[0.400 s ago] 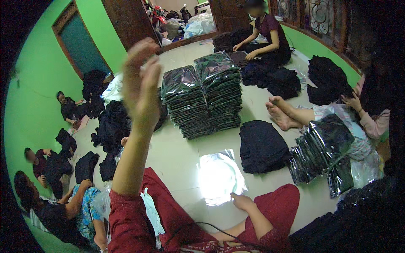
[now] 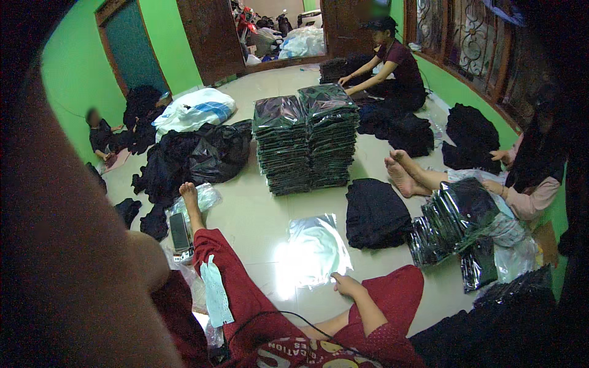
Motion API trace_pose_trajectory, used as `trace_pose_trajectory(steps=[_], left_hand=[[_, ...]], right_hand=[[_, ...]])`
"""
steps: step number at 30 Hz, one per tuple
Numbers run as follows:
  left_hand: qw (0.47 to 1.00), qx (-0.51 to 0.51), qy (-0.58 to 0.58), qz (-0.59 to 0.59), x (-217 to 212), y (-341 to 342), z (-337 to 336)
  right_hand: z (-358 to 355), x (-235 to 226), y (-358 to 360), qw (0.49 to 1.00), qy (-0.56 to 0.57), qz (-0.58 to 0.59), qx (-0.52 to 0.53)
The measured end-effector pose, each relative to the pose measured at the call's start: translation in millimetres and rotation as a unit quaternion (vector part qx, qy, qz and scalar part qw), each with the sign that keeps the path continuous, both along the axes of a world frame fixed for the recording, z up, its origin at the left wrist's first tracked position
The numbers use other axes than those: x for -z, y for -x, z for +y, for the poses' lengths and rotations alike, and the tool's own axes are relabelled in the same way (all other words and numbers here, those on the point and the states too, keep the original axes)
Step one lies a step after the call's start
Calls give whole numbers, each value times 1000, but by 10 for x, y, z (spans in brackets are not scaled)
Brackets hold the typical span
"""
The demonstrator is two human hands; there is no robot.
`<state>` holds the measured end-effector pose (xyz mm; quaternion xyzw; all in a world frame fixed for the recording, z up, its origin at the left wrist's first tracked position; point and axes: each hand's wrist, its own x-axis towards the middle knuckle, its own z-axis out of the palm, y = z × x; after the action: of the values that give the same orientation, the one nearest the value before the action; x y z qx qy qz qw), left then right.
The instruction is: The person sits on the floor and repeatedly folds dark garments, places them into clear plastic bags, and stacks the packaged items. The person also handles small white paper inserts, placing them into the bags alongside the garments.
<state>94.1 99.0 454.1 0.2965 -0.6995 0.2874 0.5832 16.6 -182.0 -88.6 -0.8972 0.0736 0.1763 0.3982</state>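
The right hand (image 2: 348,286) rests loosely open at the lower edge of the clear plastic bag (image 2: 316,248) lying flat on the floor (image 2: 257,214), while the raised left arm hides its hand, state unknown, so the slippery bag could slide away.

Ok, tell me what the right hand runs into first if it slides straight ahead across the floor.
The right hand points up-left at the clear plastic bag lying flat on the floor; its fingertips seem already at the bag's near edge.
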Motion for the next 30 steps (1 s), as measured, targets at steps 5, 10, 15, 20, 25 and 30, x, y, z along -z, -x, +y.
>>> trace_pose_trajectory(steps=[5, 10, 15, 20, 25, 30], left_hand=[[952, -275, -56, 123, 160, -448, 698], [797, -523, -200, 227, 447, -1080, 1349], [659, -628, -317, 267, 714, -1515, 1928], [584, -664, -377, 276, 900, -1763, 2306], [549, -683, -404, 261, 917, -1949, 2592], [521, -705, -421, 233, 879, -2084, 2891]], right_hand=[[-20, 44, 27, 1000, -14, 18, -2], [-47, 220, 42, 1000, 3, 1, -16], [-68, 305, 17, 997, -41, 66, 18], [-45, 308, -103, 999, -27, 26, 21], [-42, 367, -31, 1000, 4, -24, 10], [-61, 263, 42, 999, 40, 11, -17]])
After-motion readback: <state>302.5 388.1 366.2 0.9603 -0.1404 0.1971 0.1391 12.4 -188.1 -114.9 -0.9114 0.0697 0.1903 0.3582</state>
